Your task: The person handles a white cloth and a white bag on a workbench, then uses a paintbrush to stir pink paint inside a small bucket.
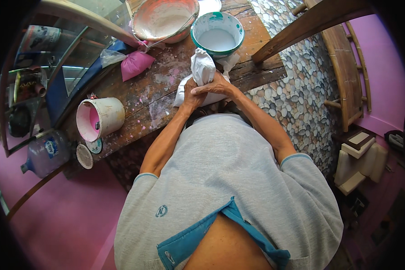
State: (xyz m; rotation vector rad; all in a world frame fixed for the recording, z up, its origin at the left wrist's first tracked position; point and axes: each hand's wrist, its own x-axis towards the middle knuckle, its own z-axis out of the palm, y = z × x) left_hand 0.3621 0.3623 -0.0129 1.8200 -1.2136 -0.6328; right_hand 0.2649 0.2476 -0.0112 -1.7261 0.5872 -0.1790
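A white sack with a gathered, twisted top sits on the paint-splattered wooden table near its right edge. My left hand is closed on the bag's neck from the left. My right hand grips the same neck from the right, its fingers reaching over toward my left hand. Just beyond the bag stands a teal-rimmed bucket of pale liquid. A pink plastic bag with a tied top lies to the left of my hands.
An orange-rimmed basin stands at the back. A white tub, lids and a water jug are at the left, near glass-paned frames. A wooden post and bamboo furniture occupy the right.
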